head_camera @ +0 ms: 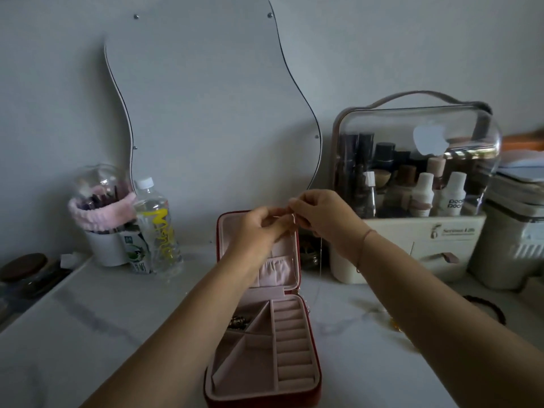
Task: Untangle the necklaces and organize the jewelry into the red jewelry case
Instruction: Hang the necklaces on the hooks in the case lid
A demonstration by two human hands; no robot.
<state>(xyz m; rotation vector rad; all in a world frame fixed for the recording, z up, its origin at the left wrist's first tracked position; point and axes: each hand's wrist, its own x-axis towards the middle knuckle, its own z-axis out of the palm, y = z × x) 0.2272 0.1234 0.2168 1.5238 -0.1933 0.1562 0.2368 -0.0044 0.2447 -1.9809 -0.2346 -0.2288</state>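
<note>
The red jewelry case (312, 343) lies open on the white table, pink-lined, its lid standing upright. Both hands are raised in front of the lid's upper edge. My left hand (259, 228) and my right hand (321, 213) pinch a thin necklace chain (320, 260) between their fingertips. The chain hangs down to the right of the lid toward the table. A small dark piece of jewelry (239, 321) lies in a left compartment of the case. More jewelry, gold-coloured, (394, 323) lies on the table under my right forearm, partly hidden.
A clear-domed cosmetics organizer (412, 184) stands at the back right, a white bin (512, 245) beside it. A water bottle (157, 228) and a brush cup with a pink band (103, 219) stand at the back left. A wavy mirror (206, 113) hangs behind. A dark hair tie (488, 307) lies at right.
</note>
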